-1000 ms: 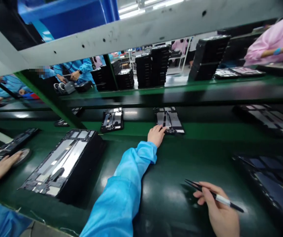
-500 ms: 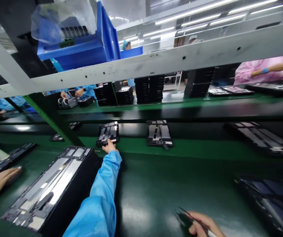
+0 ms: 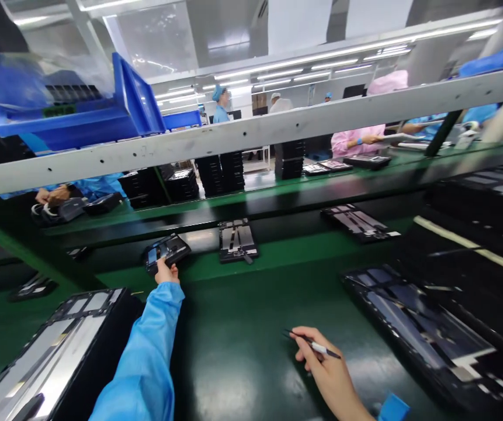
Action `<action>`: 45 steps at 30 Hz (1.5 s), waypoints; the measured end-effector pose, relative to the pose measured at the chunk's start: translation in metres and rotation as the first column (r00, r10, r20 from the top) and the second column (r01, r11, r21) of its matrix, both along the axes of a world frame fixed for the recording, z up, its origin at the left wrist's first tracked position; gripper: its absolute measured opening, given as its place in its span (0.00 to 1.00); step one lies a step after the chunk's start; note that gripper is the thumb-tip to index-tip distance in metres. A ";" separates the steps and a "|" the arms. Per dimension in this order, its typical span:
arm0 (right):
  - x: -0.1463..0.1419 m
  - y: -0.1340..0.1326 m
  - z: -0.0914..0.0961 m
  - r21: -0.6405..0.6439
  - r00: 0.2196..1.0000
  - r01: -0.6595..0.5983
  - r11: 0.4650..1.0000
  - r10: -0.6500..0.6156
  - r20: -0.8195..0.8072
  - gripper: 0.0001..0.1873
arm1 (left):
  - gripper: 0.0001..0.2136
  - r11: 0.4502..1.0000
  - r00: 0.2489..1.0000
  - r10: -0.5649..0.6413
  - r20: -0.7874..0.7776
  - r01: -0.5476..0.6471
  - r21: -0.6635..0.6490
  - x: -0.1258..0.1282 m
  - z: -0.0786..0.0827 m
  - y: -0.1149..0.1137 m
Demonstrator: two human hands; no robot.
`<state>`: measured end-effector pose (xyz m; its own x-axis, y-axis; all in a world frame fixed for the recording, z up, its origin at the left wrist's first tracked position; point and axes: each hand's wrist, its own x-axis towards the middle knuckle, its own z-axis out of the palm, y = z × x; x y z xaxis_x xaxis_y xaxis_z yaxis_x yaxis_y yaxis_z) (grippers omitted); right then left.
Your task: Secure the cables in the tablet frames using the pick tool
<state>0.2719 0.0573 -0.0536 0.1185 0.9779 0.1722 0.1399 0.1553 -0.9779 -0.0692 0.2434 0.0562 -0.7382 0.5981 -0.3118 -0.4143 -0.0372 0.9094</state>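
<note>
My left hand [image 3: 166, 273] reaches across the green bench and grips the near edge of a small black device frame [image 3: 166, 252], which tilts up off the surface. Just right of it lies a similar frame with silver panels [image 3: 236, 241]. My right hand [image 3: 323, 365] holds slim tweezers with a white grip [image 3: 316, 347], their black tips pointing left and touching nothing. A large black tablet frame with silver panels [image 3: 58, 356] sits below my left forearm. Another dark frame [image 3: 413, 327] lies to the right of my right hand.
A white perforated steel beam [image 3: 251, 134] crosses above the bench, with blue bins [image 3: 76, 111] on it. Stacks of black frames [image 3: 220, 172] stand on the far conveyor. Co-workers in blue and pink garments [image 3: 356, 142] work beyond. Another frame [image 3: 358, 223] lies on the bench.
My left hand has gone from resting by the silver-paneled frame to gripping the smaller frame, now tilted up. My head view has swung, shifting the scene and showing more ceiling; my right hand is back in fuller view.
</note>
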 end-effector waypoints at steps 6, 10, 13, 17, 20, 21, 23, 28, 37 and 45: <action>0.001 0.000 0.012 0.015 0.991 0.030 0.999 -0.028 -0.127 0.21 | 0.04 0.979 0.970 -0.204 0.130 0.200 0.041 0.044 -0.005 -0.105; 0.001 0.000 0.013 0.040 0.979 0.107 0.994 -0.098 -0.181 0.22 | 0.01 0.928 0.902 -0.359 0.239 0.372 -0.011 0.080 -0.018 -0.186; 0.001 -0.001 0.015 0.014 0.971 0.112 0.994 -0.107 -0.212 0.25 | 0.01 0.882 0.861 -0.397 0.318 0.453 -0.126 0.111 -0.033 -0.215; 0.010 -0.005 0.021 -0.025 0.981 0.066 0.997 -0.070 -0.180 0.28 | 0.09 0.714 0.690 -0.603 0.401 0.691 -0.114 0.134 -0.049 -0.225; 0.030 -0.011 0.024 -0.039 0.998 0.039 0.998 -0.041 -0.049 0.26 | 0.24 0.278 0.295 -0.904 0.310 0.956 -0.097 0.123 -0.055 -0.232; 0.038 -0.012 0.024 -0.044 1.000 0.026 0.999 -0.026 0.005 0.25 | 0.26 0.174 0.202 -0.964 0.173 0.971 -0.165 0.116 -0.056 -0.233; 0.050 -0.014 0.021 -0.068 0.996 -0.001 0.998 0.008 0.093 0.23 | 0.24 0.222 0.150 -0.964 -0.218 0.907 -0.359 0.100 -0.060 -0.231; 0.047 -0.007 0.019 -0.146 0.956 -0.136 0.980 0.168 0.240 0.27 | 0.28 0.564 0.094 -0.717 -0.691 0.662 -0.494 0.088 -0.074 -0.206; 0.061 -0.034 0.021 -0.177 0.914 -0.174 0.969 0.225 0.338 0.20 | 0.21 0.443 -0.061 -0.714 -0.698 0.733 -0.517 0.094 -0.085 -0.238; 0.038 -0.052 0.045 0.012 0.863 -0.174 0.985 0.146 0.484 0.13 | 0.12 0.455 -0.333 -0.503 -0.798 0.683 -0.572 0.101 -0.062 -0.234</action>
<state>0.3098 0.0049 -0.0090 -0.1495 0.9641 0.2194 0.5581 0.2654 -0.7861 0.0322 0.0095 -0.0055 0.4510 0.8727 0.1871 0.7041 -0.4767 0.5263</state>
